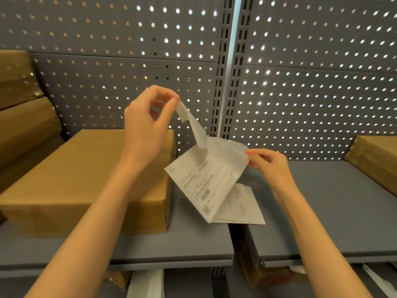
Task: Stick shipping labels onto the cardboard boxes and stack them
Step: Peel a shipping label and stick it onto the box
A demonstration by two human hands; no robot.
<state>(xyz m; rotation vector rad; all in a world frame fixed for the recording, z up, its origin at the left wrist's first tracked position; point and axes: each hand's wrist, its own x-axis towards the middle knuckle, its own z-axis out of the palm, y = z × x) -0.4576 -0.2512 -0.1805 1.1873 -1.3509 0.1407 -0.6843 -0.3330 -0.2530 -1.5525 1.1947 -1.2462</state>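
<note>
- Nearest me, both forearms reach forward over the near edge of the grey shelf point(322, 211); below that edge I can make out white sheets and a brown shape, too dim to name.
- On the shelf just beyond, a small stack of shipping labels point(240, 208) lies flat, right of the big box, I judge so the next one is within easy reach.
- My right hand point(269, 166) pinches the right edge of the label sheet point(206, 179) between thumb and fingertips, holding it tilted in the air above that stack to steady it.
- My left hand point(148, 123), raised higher, pinches the end of a backing strip point(194, 123) between thumb and forefinger, its other fingers loosely curled; the strip runs down to the sheet's far edge, so I judge the peel is only partly done.
- Left of the sheet, a closed cardboard box point(86, 175) lies flat with its broad top bare, likely placed there to take this label.
- Farther left, two more boxes point(23, 108) sit stacked against the pegboard wall point(300, 82); another box point(376, 158) sits at the far right.
- Every box is shut, so I cannot tell what they hold.
</note>
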